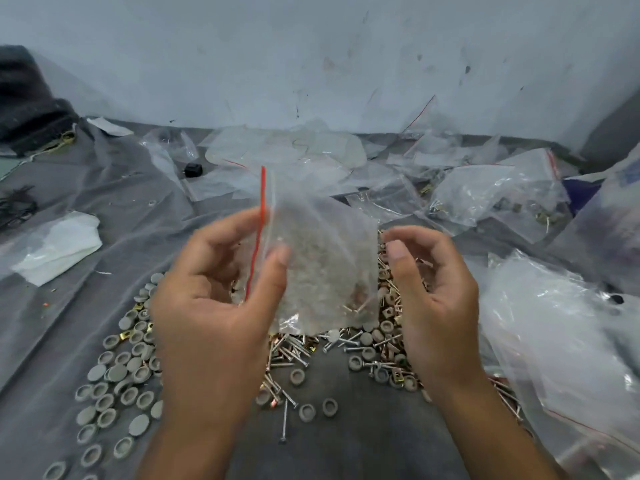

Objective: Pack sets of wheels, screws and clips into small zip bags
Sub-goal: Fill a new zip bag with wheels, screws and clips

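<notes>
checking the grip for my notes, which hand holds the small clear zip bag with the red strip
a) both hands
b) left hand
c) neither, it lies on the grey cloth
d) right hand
b: the left hand pinches the small clear zip bag with the red strip by its red edge, while the right hand hovers beside it, fingers curled, off the plastic.

- My left hand (211, 299) and the zip bag (322, 261) are motion-blurred; its contents are unclear.
- My forearms run off the bottom edge.
- My palm hides some wheels (114, 386).
</notes>
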Demonstrator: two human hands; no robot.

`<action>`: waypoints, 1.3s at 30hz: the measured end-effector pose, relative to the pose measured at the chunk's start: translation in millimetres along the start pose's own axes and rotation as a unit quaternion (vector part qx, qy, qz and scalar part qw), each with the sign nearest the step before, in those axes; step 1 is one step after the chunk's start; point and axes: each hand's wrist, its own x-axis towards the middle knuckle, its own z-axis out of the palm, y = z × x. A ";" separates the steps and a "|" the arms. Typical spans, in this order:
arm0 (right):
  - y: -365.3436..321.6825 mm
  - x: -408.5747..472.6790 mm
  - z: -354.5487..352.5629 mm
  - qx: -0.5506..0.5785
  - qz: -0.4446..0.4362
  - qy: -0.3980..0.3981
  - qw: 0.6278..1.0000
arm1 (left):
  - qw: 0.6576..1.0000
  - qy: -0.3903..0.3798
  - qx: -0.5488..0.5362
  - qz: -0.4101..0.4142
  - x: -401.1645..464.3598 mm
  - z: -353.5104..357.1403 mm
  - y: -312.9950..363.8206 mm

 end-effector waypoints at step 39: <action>1.9 -2.5 -2.0 0.149 0.103 -0.178 0.967 | 0.950 -0.107 -0.088 -0.280 4.7 -9.2 -10.2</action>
